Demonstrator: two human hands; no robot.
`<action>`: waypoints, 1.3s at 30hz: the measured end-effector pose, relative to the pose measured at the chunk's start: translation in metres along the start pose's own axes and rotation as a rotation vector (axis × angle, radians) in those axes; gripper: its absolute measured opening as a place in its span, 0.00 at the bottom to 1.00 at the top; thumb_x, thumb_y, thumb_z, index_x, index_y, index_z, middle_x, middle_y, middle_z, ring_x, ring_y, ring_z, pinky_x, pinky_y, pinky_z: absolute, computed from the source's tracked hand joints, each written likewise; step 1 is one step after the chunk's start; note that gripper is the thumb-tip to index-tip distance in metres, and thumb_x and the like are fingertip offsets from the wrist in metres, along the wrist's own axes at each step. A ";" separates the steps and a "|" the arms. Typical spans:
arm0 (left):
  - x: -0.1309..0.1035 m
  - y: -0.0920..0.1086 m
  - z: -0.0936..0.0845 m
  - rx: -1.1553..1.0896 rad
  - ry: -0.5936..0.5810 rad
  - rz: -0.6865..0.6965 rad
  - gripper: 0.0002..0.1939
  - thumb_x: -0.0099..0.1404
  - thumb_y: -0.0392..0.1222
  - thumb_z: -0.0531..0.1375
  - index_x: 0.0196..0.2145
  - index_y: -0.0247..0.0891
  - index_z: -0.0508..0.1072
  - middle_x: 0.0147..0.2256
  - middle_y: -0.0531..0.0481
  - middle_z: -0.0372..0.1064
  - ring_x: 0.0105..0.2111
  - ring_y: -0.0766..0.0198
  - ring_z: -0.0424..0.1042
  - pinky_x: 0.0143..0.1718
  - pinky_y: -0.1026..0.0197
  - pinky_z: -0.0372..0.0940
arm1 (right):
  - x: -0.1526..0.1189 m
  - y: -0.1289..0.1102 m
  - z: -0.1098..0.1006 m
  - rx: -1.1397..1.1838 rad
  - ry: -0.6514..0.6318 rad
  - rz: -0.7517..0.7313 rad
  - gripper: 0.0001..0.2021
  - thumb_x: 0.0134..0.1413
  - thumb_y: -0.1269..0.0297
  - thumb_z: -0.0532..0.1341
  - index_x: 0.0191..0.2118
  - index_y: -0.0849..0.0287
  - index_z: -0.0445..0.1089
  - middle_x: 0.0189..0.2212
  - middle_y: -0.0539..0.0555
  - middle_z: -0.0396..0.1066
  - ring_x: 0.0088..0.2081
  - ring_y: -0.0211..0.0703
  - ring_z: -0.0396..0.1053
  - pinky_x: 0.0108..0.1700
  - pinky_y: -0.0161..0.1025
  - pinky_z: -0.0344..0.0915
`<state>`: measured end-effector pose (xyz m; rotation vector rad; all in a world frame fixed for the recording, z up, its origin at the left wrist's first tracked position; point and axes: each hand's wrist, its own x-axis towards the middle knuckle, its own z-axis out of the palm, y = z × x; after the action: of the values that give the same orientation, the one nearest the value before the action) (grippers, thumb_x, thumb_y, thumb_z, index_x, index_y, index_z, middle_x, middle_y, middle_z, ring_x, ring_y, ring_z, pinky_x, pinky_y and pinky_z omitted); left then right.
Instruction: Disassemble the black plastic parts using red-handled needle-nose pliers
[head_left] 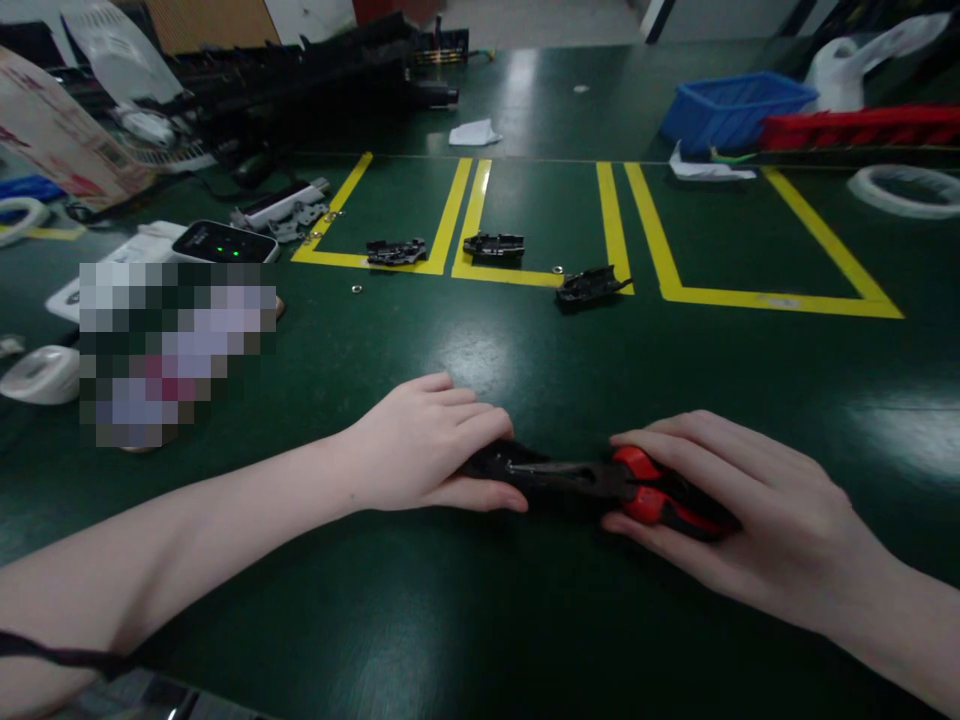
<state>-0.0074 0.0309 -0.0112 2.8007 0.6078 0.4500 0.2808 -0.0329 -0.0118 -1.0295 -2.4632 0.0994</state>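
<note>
My left hand (442, 440) is closed round a black part (491, 460) above the near middle of the green table. From the right, my right hand (750, 510) grips pliers (637, 487) with red and black handles. The plier jaws point left and reach the black part; exactly where they meet it is too dark to tell. Beyond my hands lie three small black parts: one on the left (396, 252), one in the middle (493, 246) and one on the right (592, 287), near or over yellow tape lines.
Small metal rings (356, 289) lie past my left hand. A pixelated object (180, 370) and a white device (142, 255) are at the left. Farther back stand a blue bin (731, 108), a red rack (862, 128), a tape roll (904, 190) and dark equipment (300, 100).
</note>
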 end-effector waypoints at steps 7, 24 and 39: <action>-0.001 -0.001 0.002 0.028 0.000 0.050 0.31 0.73 0.66 0.44 0.38 0.37 0.71 0.29 0.52 0.72 0.28 0.64 0.69 0.31 0.59 0.55 | 0.003 -0.005 0.002 -0.021 0.011 -0.050 0.20 0.60 0.53 0.63 0.52 0.59 0.66 0.38 0.58 0.75 0.35 0.47 0.75 0.30 0.43 0.75; -0.001 0.000 0.000 -0.020 -0.019 -0.014 0.27 0.72 0.65 0.49 0.42 0.37 0.70 0.32 0.51 0.74 0.31 0.64 0.73 0.34 0.60 0.58 | -0.001 0.001 0.006 0.063 0.004 0.047 0.23 0.56 0.52 0.66 0.54 0.54 0.66 0.41 0.56 0.74 0.37 0.48 0.74 0.32 0.45 0.74; 0.001 0.005 -0.006 0.081 -0.087 -0.031 0.19 0.68 0.58 0.57 0.40 0.37 0.71 0.33 0.52 0.73 0.31 0.62 0.71 0.34 0.59 0.57 | 0.006 -0.012 -0.008 0.193 0.165 0.333 0.14 0.60 0.56 0.64 0.50 0.50 0.69 0.41 0.54 0.73 0.37 0.48 0.74 0.34 0.45 0.74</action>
<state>-0.0070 0.0274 -0.0040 2.8653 0.6628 0.3018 0.2727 -0.0382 0.0011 -1.2954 -2.0723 0.3372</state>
